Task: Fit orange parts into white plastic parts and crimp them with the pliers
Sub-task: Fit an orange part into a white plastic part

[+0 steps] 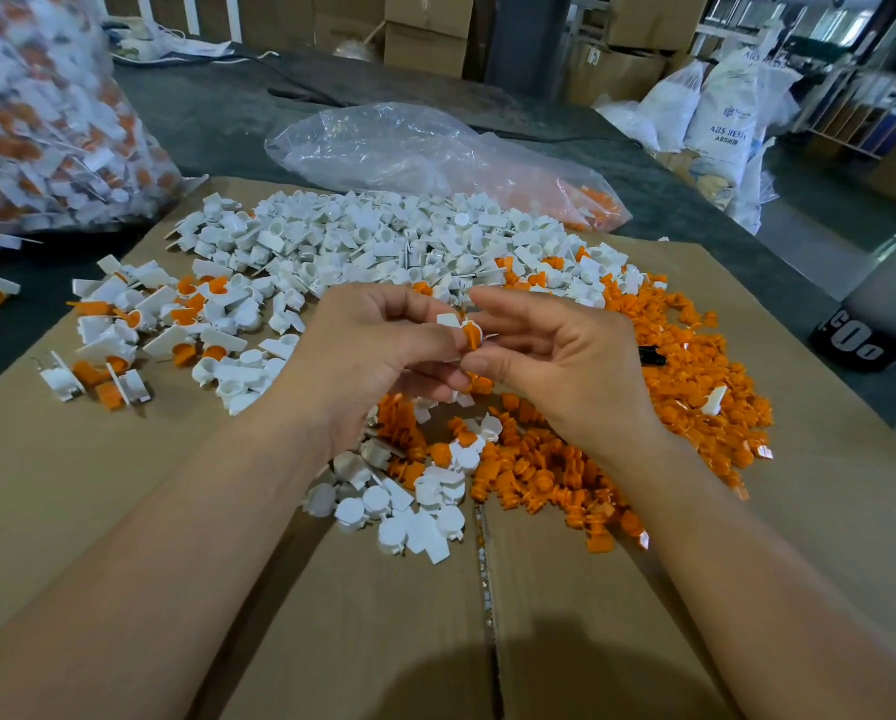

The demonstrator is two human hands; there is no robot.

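Note:
My left hand and my right hand meet above the middle of the cardboard sheet. Between their fingertips sits a white plastic part with an orange part in it; both hands pinch it. A heap of loose white parts lies behind the hands. Loose orange parts spread to the right and below the hands. A black object, possibly the pliers' handle, pokes out of the orange pile just right of my right hand.
Joined white-and-orange pieces lie at the left. A full clear bag of such pieces stands at the far left, and a nearly empty plastic bag lies behind the heap. White sacks and cardboard boxes stand beyond the table.

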